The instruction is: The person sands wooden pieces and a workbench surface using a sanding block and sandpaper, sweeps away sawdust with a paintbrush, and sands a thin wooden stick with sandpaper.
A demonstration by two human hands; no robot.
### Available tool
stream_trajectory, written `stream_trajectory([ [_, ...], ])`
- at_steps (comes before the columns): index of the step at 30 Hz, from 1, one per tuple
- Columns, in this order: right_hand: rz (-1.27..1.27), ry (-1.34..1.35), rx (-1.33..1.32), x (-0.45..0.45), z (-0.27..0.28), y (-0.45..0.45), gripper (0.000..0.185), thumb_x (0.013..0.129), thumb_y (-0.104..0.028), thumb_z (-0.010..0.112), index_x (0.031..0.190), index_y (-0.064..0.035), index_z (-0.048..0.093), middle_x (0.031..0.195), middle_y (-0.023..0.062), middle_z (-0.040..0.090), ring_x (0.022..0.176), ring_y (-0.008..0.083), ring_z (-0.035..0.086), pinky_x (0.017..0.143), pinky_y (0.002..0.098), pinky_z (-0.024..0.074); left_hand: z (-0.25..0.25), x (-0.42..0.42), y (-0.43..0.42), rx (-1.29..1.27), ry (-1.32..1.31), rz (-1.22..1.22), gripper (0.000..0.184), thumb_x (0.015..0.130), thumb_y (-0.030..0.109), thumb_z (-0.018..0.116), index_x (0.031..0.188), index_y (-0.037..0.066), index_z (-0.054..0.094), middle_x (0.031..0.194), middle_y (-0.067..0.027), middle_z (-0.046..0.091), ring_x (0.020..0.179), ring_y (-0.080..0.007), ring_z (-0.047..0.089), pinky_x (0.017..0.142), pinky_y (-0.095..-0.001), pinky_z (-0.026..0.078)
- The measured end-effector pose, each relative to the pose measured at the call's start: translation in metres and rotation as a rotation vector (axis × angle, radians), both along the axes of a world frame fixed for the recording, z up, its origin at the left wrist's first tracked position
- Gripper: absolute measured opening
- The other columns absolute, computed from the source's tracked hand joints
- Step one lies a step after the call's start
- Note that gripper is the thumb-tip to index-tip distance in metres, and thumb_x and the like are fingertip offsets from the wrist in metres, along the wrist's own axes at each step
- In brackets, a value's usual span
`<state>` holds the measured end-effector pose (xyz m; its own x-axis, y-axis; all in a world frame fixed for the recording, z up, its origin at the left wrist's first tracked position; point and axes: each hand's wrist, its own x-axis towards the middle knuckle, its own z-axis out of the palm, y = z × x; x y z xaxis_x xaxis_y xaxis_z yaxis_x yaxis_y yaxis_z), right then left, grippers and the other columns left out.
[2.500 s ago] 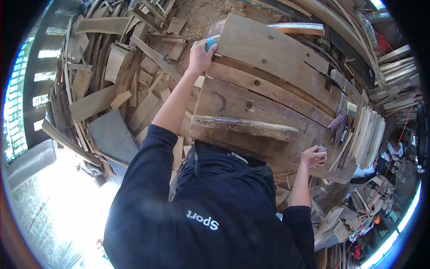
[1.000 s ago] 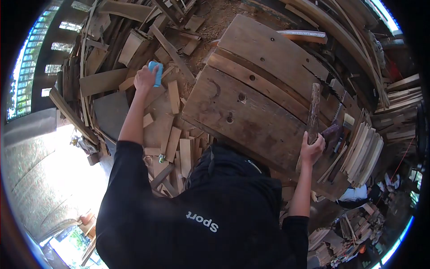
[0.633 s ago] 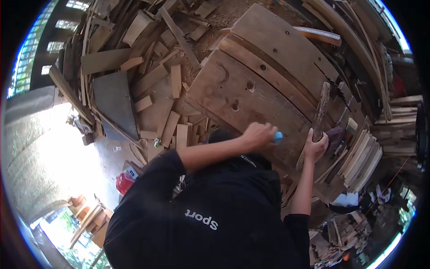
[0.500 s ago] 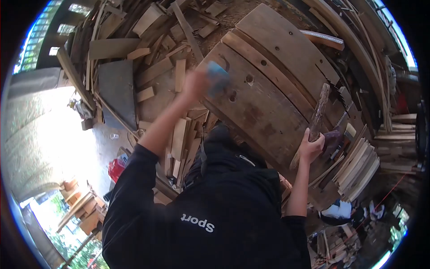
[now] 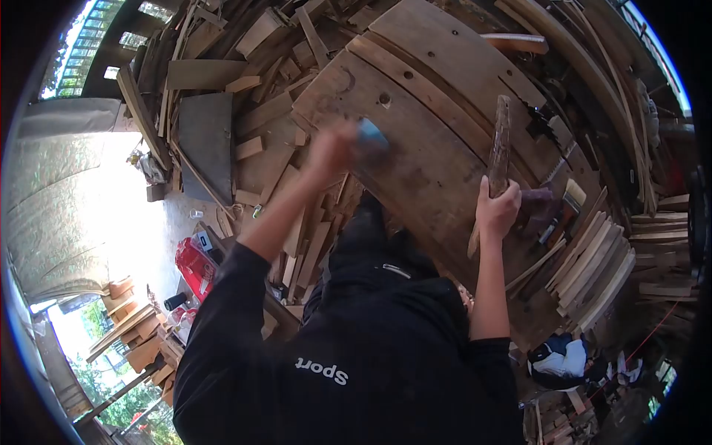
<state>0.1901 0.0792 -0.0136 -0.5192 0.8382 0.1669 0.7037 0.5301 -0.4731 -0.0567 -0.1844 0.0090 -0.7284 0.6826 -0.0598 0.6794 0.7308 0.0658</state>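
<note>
My left hand, smeared by motion, holds a blue block or sponge over the left part of the worn wooden workbench. On the right, my right hand is wrapped round a rough, bark-like wooden stick, which stands slanted with its upper end pointing away from me. Just right of that hand lies a dark purplish tool handle. A brush rests beside it on the bench.
Thin wooden strips are stacked at the bench's right end. Scrap wood covers the floor on the left, near a dark flat board. A red bag lies at lower left, and a curved orange-edged piece beyond the bench.
The rough stick, earlier lying on the bench, is now raised in my right hand. My left hand swung out left, crossed over the bench's front, and is back over its left part with the blue item.
</note>
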Motion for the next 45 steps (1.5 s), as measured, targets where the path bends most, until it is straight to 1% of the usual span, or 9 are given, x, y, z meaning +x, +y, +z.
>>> stream_trajectory([
  [6, 0.034, -0.003, 0.001, 0.004, -0.003, 0.004, 0.055, 0.089, -0.041, 0.076, 0.117, 0.0010, 0.057, 0.110, 0.0230, 0.064, 0.107, 0.0428, 0.062, 0.091, 0.0507, 0.0513, 0.036, -0.087, -0.076, 0.275, 0.043, 0.591, 0.063, 0.093, 0.062, 0.065, 0.101, 0.001, 0.069, 0.088, -0.0186, 0.074, 0.079, -0.0347, 0.075, 0.069, -0.0443, 0.059],
  [8, 0.042, -0.003, -0.014, 0.003, -0.002, 0.005, 0.055, 0.089, -0.042, 0.076, 0.117, 0.0010, 0.057, 0.111, 0.0229, 0.063, 0.108, 0.0425, 0.062, 0.092, 0.0504, 0.0515, 0.053, -0.008, -0.045, 0.588, -0.215, 0.480, 0.060, 0.093, 0.059, 0.068, 0.105, 0.000, 0.068, 0.086, -0.0175, 0.074, 0.079, -0.0360, 0.074, 0.069, -0.0447, 0.057],
  [9, 0.047, 0.002, -0.012, 0.002, -0.003, 0.006, 0.055, 0.089, -0.042, 0.076, 0.117, 0.0011, 0.057, 0.111, 0.0230, 0.063, 0.108, 0.0426, 0.062, 0.092, 0.0503, 0.0515, 0.051, 0.027, -0.034, 0.443, -0.401, 0.456, 0.050, 0.093, 0.050, 0.073, 0.108, 0.002, 0.067, 0.086, -0.0157, 0.073, 0.076, -0.0364, 0.073, 0.070, -0.0442, 0.057],
  [12, 0.049, 0.002, -0.014, 0.004, -0.006, 0.007, 0.056, 0.089, -0.042, 0.076, 0.118, 0.0012, 0.057, 0.111, 0.0232, 0.064, 0.108, 0.0427, 0.062, 0.093, 0.0503, 0.0514, 0.036, 0.139, -0.006, 0.371, -0.495, -0.204, 0.050, 0.079, 0.029, 0.085, 0.121, 0.011, 0.066, 0.108, -0.0144, 0.071, 0.096, -0.0315, 0.070, 0.084, -0.0448, 0.056],
  [16, 0.052, 0.010, 0.004, 0.005, -0.009, 0.008, 0.056, 0.088, -0.043, 0.076, 0.118, 0.0013, 0.058, 0.110, 0.0238, 0.064, 0.108, 0.0432, 0.063, 0.093, 0.0502, 0.0513, 0.021, 0.208, 0.038, 0.490, -0.464, -0.797, 0.042, 0.080, 0.020, 0.074, 0.120, 0.016, 0.063, 0.106, -0.0049, 0.065, 0.103, -0.0251, 0.065, 0.093, -0.0415, 0.050],
  [25, 0.061, 0.013, 0.009, 0.008, -0.008, 0.008, 0.057, 0.088, -0.044, 0.077, 0.118, 0.0009, 0.058, 0.110, 0.0244, 0.065, 0.107, 0.0440, 0.063, 0.092, 0.0512, 0.0521, -0.044, 0.258, 0.087, 0.371, -0.317, -1.122, 0.028, 0.086, 0.021, 0.065, 0.112, 0.011, 0.068, 0.106, -0.0033, 0.061, 0.104, -0.0218, 0.058, 0.091, -0.0372, 0.047],
  [37, 0.066, 0.034, -0.003, 0.008, -0.012, 0.011, 0.060, 0.088, -0.045, 0.077, 0.118, 0.0029, 0.059, 0.109, 0.0251, 0.065, 0.106, 0.0443, 0.063, 0.092, 0.0507, 0.0516, -0.023, 0.135, 0.029, 0.126, -0.169, -1.073, 0.035, 0.088, 0.024, 0.062, 0.122, 0.018, 0.067, 0.115, -0.0007, 0.061, 0.120, -0.0185, 0.056, 0.105, -0.0414, 0.039],
  [42, 0.056, 0.027, -0.010, 0.007, -0.009, 0.011, 0.060, 0.087, -0.045, 0.077, 0.119, 0.0024, 0.059, 0.110, 0.0247, 0.065, 0.106, 0.0437, 0.063, 0.092, 0.0507, 0.0517, -0.020, 0.004, -0.030, -0.007, 0.024, -1.018, 0.026, 0.086, 0.022, 0.065, 0.112, 0.018, 0.065, 0.098, -0.0011, 0.061, 0.102, -0.0189, 0.065, 0.106, -0.0419, 0.040],
  [45, 0.061, 0.024, -0.003, 0.005, -0.009, 0.008, 0.059, 0.087, -0.043, 0.078, 0.118, 0.0027, 0.058, 0.110, 0.0248, 0.065, 0.106, 0.0439, 0.063, 0.091, 0.0510, 0.0516, -0.044, -0.135, -0.108, -0.481, 0.520, -0.890, 0.002, 0.086, 0.019, 0.063, 0.087, 0.018, 0.061, 0.079, -0.0022, 0.057, 0.078, -0.0186, 0.065, 0.064, -0.0346, 0.056],
])
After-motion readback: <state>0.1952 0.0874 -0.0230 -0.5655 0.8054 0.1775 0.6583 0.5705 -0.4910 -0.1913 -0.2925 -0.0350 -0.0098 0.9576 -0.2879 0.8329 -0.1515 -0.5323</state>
